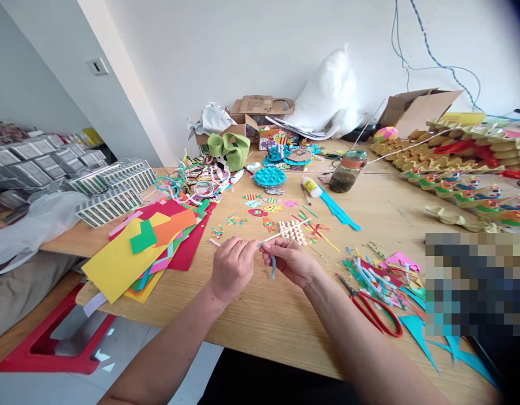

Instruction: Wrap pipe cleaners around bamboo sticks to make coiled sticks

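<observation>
My left hand [234,263] and my right hand [290,261] meet over the table, fingertips nearly touching. Both pinch around the end of a thin white stick [287,229], which slants up to the right. A short blue pipe cleaner [273,268] is at the same spot, its loose end hanging below my right fingers. Whether it is wound on the stick is hidden by the fingertips. Just beyond lie rows of small cream-coloured pieces [291,232] and several decorated paper fish [258,212]. Small dots of coloured paper [218,231] are farther left.
Coloured paper sheets [120,259] overhang the table's left edge. Red-handled scissors [376,312] lie to the right beside paper scraps [382,281]. A glue bottle [312,187], a glass jar [348,171] and a blue egg-tray piece [269,176] stand farther back. Egg cartons [412,149] fill the right.
</observation>
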`<control>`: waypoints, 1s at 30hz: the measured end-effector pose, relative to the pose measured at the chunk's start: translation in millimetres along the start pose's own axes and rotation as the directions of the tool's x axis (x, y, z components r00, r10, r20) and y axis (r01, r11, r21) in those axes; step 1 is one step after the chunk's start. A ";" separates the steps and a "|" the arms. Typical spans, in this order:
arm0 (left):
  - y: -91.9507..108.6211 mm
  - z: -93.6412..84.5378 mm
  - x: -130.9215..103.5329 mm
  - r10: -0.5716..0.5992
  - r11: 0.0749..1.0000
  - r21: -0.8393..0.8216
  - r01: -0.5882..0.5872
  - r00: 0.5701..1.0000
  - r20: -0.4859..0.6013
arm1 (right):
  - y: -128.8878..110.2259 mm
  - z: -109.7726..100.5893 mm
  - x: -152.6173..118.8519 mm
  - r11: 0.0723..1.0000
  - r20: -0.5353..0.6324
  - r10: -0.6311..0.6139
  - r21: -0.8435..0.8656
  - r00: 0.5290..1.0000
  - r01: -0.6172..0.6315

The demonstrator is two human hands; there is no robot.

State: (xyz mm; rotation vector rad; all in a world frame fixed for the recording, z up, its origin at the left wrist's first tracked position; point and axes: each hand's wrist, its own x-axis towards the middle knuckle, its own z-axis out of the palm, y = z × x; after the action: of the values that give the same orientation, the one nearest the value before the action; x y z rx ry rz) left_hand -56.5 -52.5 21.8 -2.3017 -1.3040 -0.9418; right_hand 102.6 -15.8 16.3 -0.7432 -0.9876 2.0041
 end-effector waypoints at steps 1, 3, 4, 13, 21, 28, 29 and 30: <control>0.6 0.7 -0.4 -0.023 1.000 -0.019 0.023 1.000 -0.001 | -0.2 0.8 0.0 1.000 -0.018 -0.015 -0.013 1.000 0.015; 2.6 1.9 -1.1 -0.083 0.993 -0.082 0.082 0.996 -0.012 | -0.2 3.1 0.2 0.997 -0.048 -0.055 -0.057 0.997 0.053; 4.0 2.3 -1.2 -0.122 0.985 -0.123 0.118 0.992 -0.022 | 0.1 4.1 0.4 0.993 -0.060 -0.083 -0.088 0.995 0.077; 12.5 -1.3 3.6 -0.525 0.670 -0.507 0.542 0.829 0.192 | 3.9 8.1 1.8 0.875 -0.114 -0.328 -0.411 0.938 0.257; 10.8 -0.3 5.0 -0.461 0.774 -0.397 0.494 0.869 0.182 | 8.2 10.7 2.5 0.871 -0.160 -0.348 -0.419 0.924 0.256; 11.6 3.1 5.6 -0.487 0.722 -0.434 0.539 0.842 0.234 | 10.4 10.4 3.5 0.891 -0.205 -0.347 -0.375 0.915 0.254; 10.8 3.0 6.1 -0.509 0.657 -0.483 0.579 0.813 0.282 | 10.0 10.8 3.3 0.890 -0.206 -0.352 -0.376 0.913 0.258; 9.9 2.8 6.7 -0.524 0.584 -0.532 0.613 0.785 0.330 | 9.4 11.0 3.1 0.888 -0.204 -0.356 -0.377 0.912 0.262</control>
State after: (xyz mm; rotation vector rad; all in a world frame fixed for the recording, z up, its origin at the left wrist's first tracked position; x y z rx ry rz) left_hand -44.6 -51.8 24.8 -2.4428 -2.1485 -1.6594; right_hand 89.0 -21.4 13.8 -0.9465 -1.2211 1.4247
